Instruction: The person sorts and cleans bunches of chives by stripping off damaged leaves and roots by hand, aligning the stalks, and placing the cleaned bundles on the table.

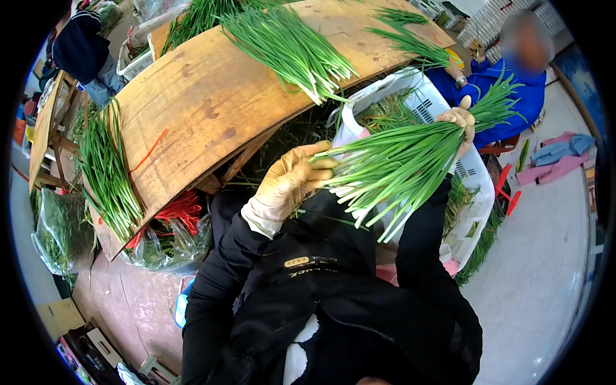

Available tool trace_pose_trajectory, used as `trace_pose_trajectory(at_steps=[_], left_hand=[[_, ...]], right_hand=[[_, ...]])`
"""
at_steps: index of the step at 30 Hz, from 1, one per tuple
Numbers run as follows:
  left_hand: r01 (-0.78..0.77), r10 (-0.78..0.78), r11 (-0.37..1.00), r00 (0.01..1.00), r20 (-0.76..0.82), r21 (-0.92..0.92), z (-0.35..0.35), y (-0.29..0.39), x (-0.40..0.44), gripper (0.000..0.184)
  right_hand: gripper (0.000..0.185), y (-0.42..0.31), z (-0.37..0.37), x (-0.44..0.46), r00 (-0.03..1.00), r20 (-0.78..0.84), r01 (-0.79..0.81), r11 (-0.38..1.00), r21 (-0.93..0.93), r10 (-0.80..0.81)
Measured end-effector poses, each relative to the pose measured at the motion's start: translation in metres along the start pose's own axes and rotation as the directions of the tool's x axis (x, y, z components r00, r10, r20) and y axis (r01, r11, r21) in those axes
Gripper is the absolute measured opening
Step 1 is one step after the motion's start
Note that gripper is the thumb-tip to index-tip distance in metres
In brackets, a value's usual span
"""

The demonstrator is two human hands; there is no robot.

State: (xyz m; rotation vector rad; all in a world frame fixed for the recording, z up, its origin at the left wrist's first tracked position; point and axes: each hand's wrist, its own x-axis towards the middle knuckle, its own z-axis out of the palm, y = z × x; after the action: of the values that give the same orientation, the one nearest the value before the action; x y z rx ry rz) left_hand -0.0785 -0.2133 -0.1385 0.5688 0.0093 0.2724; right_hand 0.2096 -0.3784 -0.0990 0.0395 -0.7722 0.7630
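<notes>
A fanned bunch of garlic chives [391, 163] lies across the front of my body, its pale stem ends toward the left and its green tips to the upper right. My right hand [459, 125], in a light work glove, is wrapped around the bunch near the leafy end. At the stem end, the curled, gloved fingers of my left hand [292, 176] pinch at the outermost stalks. Beneath the bunch stands a white plastic crate [471, 183] holding loose grass-like trimmings, partly hidden by the chives.
A curved-looking wooden table [192, 96] carries a large chive pile [292, 48] and another bundle [112, 170] at its left end. Red ties [179, 212] hang below its edge. A person in blue [500, 96] sits at the right; another person [83, 48] stands at far left.
</notes>
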Motion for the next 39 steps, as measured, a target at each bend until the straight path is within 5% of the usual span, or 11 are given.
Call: trace_pose_trajectory(at_steps=[4,5,7,11,13,17,21,23,29,34,39], left_hand=[[-0.207,0.228,0.971,0.955,-0.189,0.122,-0.033,-0.014,0.005,0.034],[-0.223,0.229,0.973,0.949,-0.218,0.055,-0.039,-0.012,0.004,0.033],[-0.111,0.228,0.952,0.880,-0.416,0.286,-0.035,-0.017,-0.005,0.034],[-0.136,0.186,0.766,0.983,-0.013,0.628,-0.008,-0.024,-0.011,0.041],[-0.003,0.026,0.938,0.998,-0.062,0.346,0.000,-0.025,-0.009,0.036],[-0.060,0.083,0.988,0.983,-0.163,0.143,-0.014,-0.035,0.000,0.029],[-0.152,0.153,0.981,0.988,-0.009,-0.123,-0.028,-0.044,0.001,0.028],[-0.036,0.019,0.998,0.953,-0.304,-0.053,-0.021,-0.041,0.001,0.027],[-0.178,0.172,0.983,0.980,-0.098,-0.054,-0.026,-0.039,-0.001,0.030],[-0.138,0.125,0.988,0.978,-0.166,-0.067,-0.024,-0.033,-0.013,0.043],[-0.278,0.277,0.961,0.954,-0.113,0.012,-0.030,-0.031,-0.009,0.048]], right_hand=[[0.038,0.005,0.003,0.003,0.996,-0.086,0.002,0.993,-0.114,-0.012],[0.038,0.001,0.001,0.003,0.996,-0.088,0.003,0.993,-0.115,-0.013],[0.037,-0.004,-0.002,0.002,0.968,-0.249,-0.016,0.989,-0.149,-0.022],[0.036,0.011,-0.002,0.003,0.964,-0.249,0.050,0.984,-0.171,-0.093],[0.035,0.018,-0.004,0.001,0.960,-0.258,0.038,0.968,-0.248,-0.104],[0.039,0.030,-0.003,-0.003,0.956,-0.282,0.008,0.969,-0.247,-0.079],[0.036,0.039,0.003,-0.004,0.965,-0.252,0.008,0.965,-0.264,-0.077],[0.035,0.043,0.006,-0.005,0.958,-0.273,0.015,0.967,-0.254,-0.087],[0.035,0.052,0.013,-0.006,0.948,-0.299,-0.006,0.932,-0.363,-0.111],[0.040,0.054,0.014,-0.011,0.925,-0.371,-0.077,0.913,-0.401,-0.085],[0.040,0.054,0.009,-0.015,0.877,-0.466,-0.139,0.871,-0.471,-0.113]])
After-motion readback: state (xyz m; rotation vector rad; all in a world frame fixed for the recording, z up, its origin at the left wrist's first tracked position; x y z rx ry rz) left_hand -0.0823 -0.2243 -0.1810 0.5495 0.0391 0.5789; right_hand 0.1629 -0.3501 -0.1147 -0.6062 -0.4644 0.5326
